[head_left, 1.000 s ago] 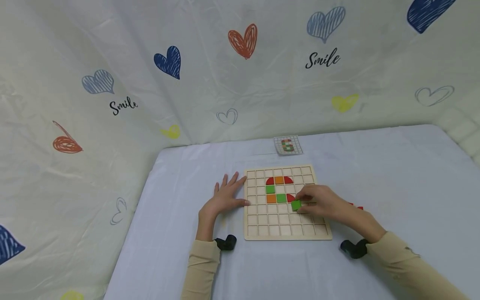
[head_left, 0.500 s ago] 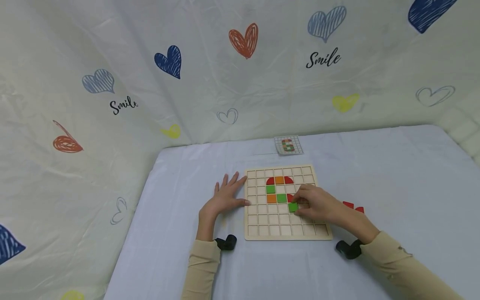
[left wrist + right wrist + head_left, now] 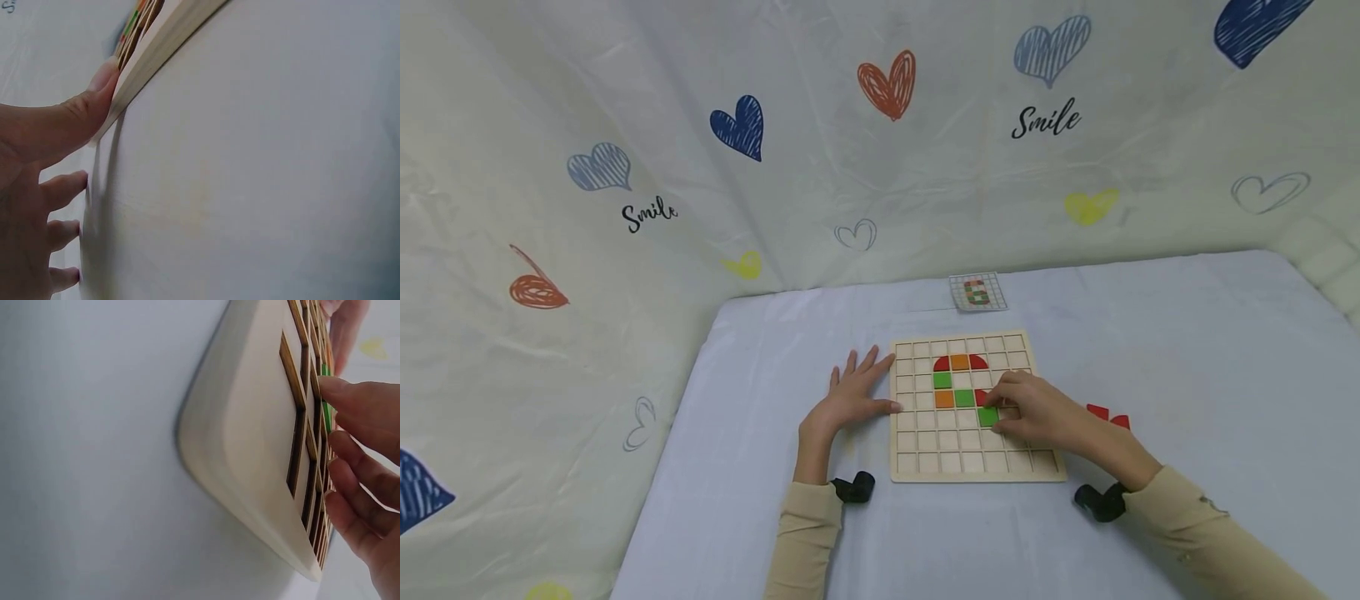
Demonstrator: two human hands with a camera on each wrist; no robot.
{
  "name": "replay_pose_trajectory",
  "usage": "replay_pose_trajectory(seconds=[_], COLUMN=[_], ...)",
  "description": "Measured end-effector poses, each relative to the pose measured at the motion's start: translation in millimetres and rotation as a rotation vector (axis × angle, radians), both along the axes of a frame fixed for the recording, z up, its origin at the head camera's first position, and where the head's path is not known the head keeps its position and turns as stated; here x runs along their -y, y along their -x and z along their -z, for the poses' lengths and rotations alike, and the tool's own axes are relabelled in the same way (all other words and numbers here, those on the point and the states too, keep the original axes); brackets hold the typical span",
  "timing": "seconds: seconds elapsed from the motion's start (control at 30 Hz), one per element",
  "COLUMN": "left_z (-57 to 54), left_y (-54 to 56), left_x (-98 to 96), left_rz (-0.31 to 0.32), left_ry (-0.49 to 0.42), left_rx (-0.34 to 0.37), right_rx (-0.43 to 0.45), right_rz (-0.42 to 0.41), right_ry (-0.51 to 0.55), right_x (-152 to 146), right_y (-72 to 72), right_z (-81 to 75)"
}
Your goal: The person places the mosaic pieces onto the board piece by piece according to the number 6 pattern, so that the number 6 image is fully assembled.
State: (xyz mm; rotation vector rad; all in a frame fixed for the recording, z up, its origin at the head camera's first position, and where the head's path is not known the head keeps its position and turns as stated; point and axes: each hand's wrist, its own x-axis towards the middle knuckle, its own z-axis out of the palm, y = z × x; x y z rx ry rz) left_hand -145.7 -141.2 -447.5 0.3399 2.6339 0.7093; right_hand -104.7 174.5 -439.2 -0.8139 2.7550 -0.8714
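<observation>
While the black script on the white backdrop (image 3: 805, 192) reads "Smile" twice, once at upper right and once at left of the head view, a person works over a pale wooden grid board (image 3: 925, 462) in the centre. Eight tiles sit on it: three red, two orange and three green. The red ones have a rounded side where they show fully; the others are square. The lowest of the eight, a flat bright green tile (image 3: 988, 418), lies just right of the board's middle, and the right hand (image 3: 1036, 408) pinches it between thumb and fingertips. The left hand (image 3: 846, 400) is spread, its thumb and index finger touching the board's left edge. Two loose red pieces (image 3: 1097, 412) lie at centre right, partly behind the right forearm. One card (image 3: 1000, 293), printed with a grid and a small red, orange and green figure, lies at upper centre. Two black wrist devices (image 3: 855, 487) show, one beside each tan sleeve (image 3: 808, 525).
</observation>
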Motion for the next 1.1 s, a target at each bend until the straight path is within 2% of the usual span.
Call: replay_pose_trajectory(seconds=[0.3,0.53,0.83,1.1], left_z=[-1.6,-3.0,2.0,3.7], left_y=[-2.9,-3.0,-0.5,1.4], left_x=[1.0,0.7,1.4,-1.1], left_rz=[0.0,0.006,0.005,0.011], left_ry=[-0.007,-0.001,0.012,0.008], left_rx=[0.008,0.007,-0.002,-0.006], right_rx=[-0.061,-0.053,-0.091,-0.102], right_rz=[-0.009,0.029,0.026,0.064], right_ry=[0.036,-0.021,-0.008,-0.031], right_x=[-13.6,-29.3,-51.1,-70.8], right_y=[-5.5,-8.6,-15.3,-21.3], right_z=[0.4,-1.1,-2.9,-5.8])
